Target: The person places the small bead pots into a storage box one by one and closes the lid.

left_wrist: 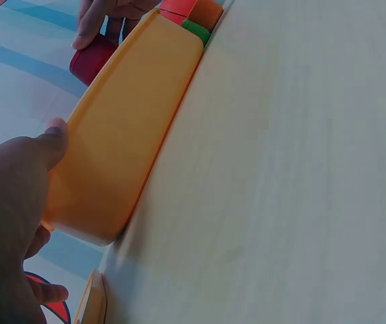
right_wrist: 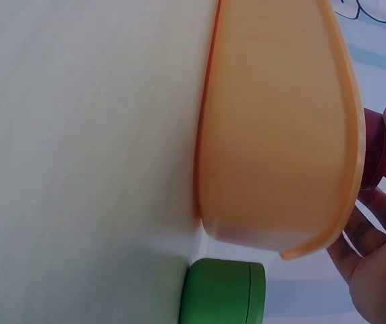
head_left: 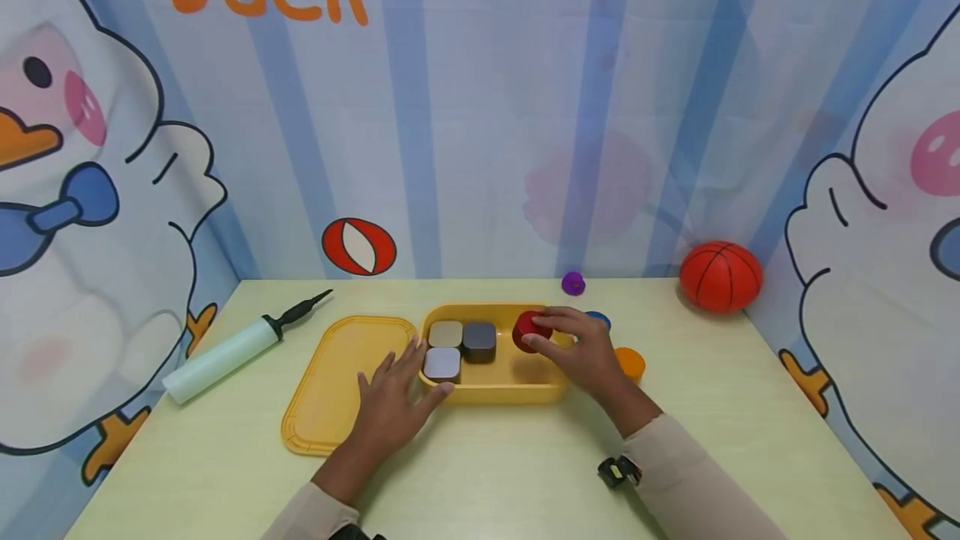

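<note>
A yellow rectangular container (head_left: pixel 487 394) stands on the table. Inside its left half sit a beige block (head_left: pixel 446 333), a dark grey block (head_left: pixel 479 340) and a pale lilac block (head_left: pixel 442 362). My right hand (head_left: pixel 581 348) pinches a red rounded block (head_left: pixel 528 330) between thumb and fingers, over the container's right half. The block also shows past the rim in the right wrist view. My left hand (head_left: pixel 393 402) touches the container's left end with spread, mostly straight fingers, the thumb (left_wrist: pixel 54 138) at the front rim.
Left of the container lies a yellow lid (head_left: pixel 348 382), then a pale green pump (head_left: pixel 225 361). Orange (head_left: pixel 631 363) and blue (head_left: pixel 598 319) pieces are partly hidden behind my right hand. A purple piece (head_left: pixel 573 283) and red ball (head_left: pixel 721 277) are farther back. A green block (right_wrist: pixel 223 293) stands beside the container.
</note>
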Motion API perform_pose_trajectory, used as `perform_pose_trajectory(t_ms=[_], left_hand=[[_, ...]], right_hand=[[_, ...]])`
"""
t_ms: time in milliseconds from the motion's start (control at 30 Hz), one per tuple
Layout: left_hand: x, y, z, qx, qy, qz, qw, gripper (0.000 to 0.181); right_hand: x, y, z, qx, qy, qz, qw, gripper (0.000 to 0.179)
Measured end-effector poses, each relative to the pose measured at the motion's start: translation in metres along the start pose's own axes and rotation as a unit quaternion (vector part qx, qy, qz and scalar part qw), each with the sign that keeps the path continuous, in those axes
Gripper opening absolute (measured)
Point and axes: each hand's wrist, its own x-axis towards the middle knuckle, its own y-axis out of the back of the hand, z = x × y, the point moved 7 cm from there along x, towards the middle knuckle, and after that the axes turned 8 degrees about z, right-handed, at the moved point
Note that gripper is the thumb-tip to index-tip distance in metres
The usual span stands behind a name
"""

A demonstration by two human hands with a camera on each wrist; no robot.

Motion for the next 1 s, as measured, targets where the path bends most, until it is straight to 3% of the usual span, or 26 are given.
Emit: perform_pose_trajectory(t_ms=[267, 733, 1000], left_hand=[[-0.001, -0.001, -0.002, -0.002, 0.003, -0.002, 1.0, 0.085], [0.0, -0.002, -0.002, 0.006, 0.006, -0.004, 1.0, 0.086], [0.0, -0.001, -0.001, 0.004, 0.006, 0.001, 1.0, 0.086]], right_hand=[[0.0, -0.014, -0.009, -0.015, 0.008, -0.031, 0.9994, 0.033], [-0.001, -0.039, -0.014, -0.039, -0.002, -0.132, 0.9905, 0.03], [-0.003, -0.052, -0.007, -0.044, -0.073, -0.187, 0.9786, 0.029]])
